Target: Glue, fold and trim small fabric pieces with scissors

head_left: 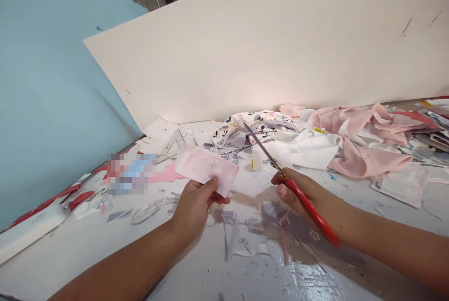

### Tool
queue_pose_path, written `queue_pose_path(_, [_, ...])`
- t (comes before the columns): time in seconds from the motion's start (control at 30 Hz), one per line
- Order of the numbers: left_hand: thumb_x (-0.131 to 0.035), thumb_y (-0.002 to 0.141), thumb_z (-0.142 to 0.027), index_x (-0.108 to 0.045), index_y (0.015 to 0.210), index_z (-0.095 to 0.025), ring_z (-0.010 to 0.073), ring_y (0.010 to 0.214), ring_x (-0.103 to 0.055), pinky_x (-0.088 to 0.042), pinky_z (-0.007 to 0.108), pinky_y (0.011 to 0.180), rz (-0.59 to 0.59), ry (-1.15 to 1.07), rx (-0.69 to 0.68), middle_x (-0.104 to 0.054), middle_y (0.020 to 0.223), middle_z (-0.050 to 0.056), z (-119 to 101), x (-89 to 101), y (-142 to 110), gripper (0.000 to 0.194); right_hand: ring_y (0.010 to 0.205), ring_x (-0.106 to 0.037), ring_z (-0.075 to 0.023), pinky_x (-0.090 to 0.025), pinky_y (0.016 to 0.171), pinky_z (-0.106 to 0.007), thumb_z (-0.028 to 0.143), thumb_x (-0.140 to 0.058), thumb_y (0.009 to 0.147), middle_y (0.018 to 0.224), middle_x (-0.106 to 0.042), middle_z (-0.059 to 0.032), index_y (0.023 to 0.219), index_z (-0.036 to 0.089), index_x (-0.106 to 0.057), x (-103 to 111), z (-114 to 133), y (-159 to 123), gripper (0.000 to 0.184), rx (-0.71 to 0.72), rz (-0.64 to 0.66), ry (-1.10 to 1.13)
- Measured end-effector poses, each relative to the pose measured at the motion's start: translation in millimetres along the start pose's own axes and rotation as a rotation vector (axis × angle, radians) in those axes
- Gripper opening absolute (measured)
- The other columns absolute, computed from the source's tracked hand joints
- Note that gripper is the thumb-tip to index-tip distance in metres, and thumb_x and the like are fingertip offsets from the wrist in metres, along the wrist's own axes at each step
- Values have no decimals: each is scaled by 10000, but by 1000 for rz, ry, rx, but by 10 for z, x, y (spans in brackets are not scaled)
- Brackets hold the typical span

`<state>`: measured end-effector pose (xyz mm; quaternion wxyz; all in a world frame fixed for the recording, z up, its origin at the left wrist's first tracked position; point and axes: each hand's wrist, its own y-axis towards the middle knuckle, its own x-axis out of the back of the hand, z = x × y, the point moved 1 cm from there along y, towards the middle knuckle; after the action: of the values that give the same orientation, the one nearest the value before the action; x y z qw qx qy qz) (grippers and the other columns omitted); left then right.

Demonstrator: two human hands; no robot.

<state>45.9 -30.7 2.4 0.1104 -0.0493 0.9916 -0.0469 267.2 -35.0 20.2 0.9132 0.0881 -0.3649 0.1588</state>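
Observation:
Between the thumb and fingers of my left hand is a pale pink rectangular piece of fabric, held up above the table. My right hand grips a pair of scissors with red handles. Their metal blades look closed and point up and to the left, apart from the fabric piece. Thin fabric scraps lie on the table below and between my hands. A small white bottle stands just beyond the scissors.
Behind is a heap of floral cloth, white cloth and pink cloth. A clear set square lies at the back left. A white panel and a blue wall bound the table. A white box-like object is at left.

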Motion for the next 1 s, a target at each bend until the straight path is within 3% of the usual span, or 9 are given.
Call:
queue_pose_path(0.2, [-596,724,-363,-587,595,-149,153,553,-613,-397,224,500,39,264,21,-595,484,5,-22,-21,-58,251,591,-530,-163,-398,530,-272,504,-468,786,671,-567,-1,714,211,-436,22,68,10,304,0,205,-61])
queue_pose_path(0.3, [-570,740,-386,-582,539,-145,157,536,-603,-366,218,456,53,380,30,-602,473,24,-65,-45,-96,314,559,-506,-151,-368,505,-254,497,-509,762,651,-565,-2,675,207,-417,17,61,20,317,1,209,-121])
queue_pose_path(0.43, [-538,758,-396,-629,531,-131,135,541,-565,-407,225,520,84,451,-26,-633,534,47,-107,-64,-112,361,552,-513,-157,-339,474,-242,522,-513,749,649,-553,-13,684,202,-437,43,58,25,335,-23,194,-167])
queue_pose_path(0.63, [-536,734,-459,-615,483,-137,99,442,-427,-339,219,451,-47,545,-74,-531,438,17,-119,-34,-121,415,558,-487,-162,-336,477,-248,548,-493,742,643,-543,-14,674,205,-436,108,105,27,354,-36,173,-235])
queue_pose_path(0.83, [-540,723,-435,-585,517,-146,133,549,-490,-376,230,509,-56,486,-94,-578,555,34,-112,-38,-98,358,554,-484,-160,-327,469,-244,543,-485,744,627,-536,-6,656,209,-449,153,106,21,348,-29,180,-249])
queue_pose_path(1.0, [-517,722,-334,-424,444,-177,82,459,-320,-287,217,445,-56,476,-107,-366,444,-38,-122,-17,-107,332,535,-451,-145,-309,455,-236,540,-528,714,597,-491,10,623,206,-430,171,133,29,359,-59,215,-231])
